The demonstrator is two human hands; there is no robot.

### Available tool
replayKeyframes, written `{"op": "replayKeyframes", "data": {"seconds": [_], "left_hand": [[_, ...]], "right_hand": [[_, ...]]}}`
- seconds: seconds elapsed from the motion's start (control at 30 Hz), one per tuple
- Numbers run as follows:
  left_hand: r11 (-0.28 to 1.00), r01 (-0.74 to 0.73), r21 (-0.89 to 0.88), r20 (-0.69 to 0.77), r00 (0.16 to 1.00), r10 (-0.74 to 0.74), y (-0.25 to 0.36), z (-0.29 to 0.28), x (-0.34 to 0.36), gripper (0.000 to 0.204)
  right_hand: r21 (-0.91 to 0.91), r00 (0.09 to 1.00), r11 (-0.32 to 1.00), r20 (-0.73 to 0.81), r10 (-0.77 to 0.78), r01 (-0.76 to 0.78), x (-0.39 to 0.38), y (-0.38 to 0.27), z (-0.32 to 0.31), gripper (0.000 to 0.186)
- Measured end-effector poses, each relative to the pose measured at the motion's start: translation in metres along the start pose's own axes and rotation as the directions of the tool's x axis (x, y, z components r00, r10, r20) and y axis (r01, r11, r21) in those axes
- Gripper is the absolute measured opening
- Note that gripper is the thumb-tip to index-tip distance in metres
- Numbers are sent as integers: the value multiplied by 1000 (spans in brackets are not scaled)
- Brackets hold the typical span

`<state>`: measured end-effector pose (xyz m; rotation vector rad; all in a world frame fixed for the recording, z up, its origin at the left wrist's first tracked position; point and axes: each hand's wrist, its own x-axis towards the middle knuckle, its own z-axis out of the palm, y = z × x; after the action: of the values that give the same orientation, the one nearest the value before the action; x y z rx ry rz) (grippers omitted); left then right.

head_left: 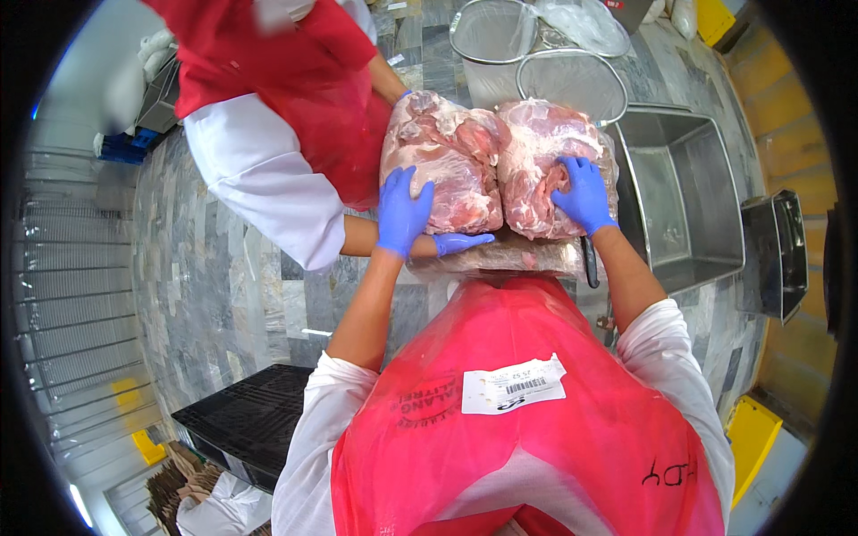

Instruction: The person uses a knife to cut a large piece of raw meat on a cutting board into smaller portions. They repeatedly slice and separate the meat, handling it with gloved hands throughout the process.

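Note:
Two large blocks of pale pink raw meat lie side by side, the left one (pixel 440 143) and the right one (pixel 536 125), on a plastic-wrapped slab (pixel 496 257). My left hand (pixel 404 208), in a blue glove, rests on the left block with fingers spread. My right hand (pixel 584 198), also gloved, lies on the right block, fingers spread and slightly bent. A black-handled tool (pixel 592 265) lies beside my right wrist. A co-worker's blue-gloved hand (pixel 460 242) reaches palm-up below the left block; their other hand is mostly hidden behind it.
A co-worker (pixel 295 116) in red apron stands at left. A steel tub (pixel 724 205) and darker bin (pixel 776 259) are at right. Lined containers (pixel 572 85) stand beyond the meat. A black pallet (pixel 246 406) is low left, on tiled floor (pixel 223 295).

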<state>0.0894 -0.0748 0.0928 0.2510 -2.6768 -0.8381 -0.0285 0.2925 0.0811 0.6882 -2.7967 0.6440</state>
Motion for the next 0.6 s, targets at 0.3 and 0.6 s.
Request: {"op": "replayKeyframes", "data": {"seconds": [0.3,0.6], "left_hand": [[981,-43,188,149,989,15,1,33,66,61],[985,-1,174,163,986,-28,17,23,78,47]], "right_hand": [[383,993,924,-107,58,-12,-32,5,-34,81],[141,827,815,130,547,-562,-179,51,11,55]]}}
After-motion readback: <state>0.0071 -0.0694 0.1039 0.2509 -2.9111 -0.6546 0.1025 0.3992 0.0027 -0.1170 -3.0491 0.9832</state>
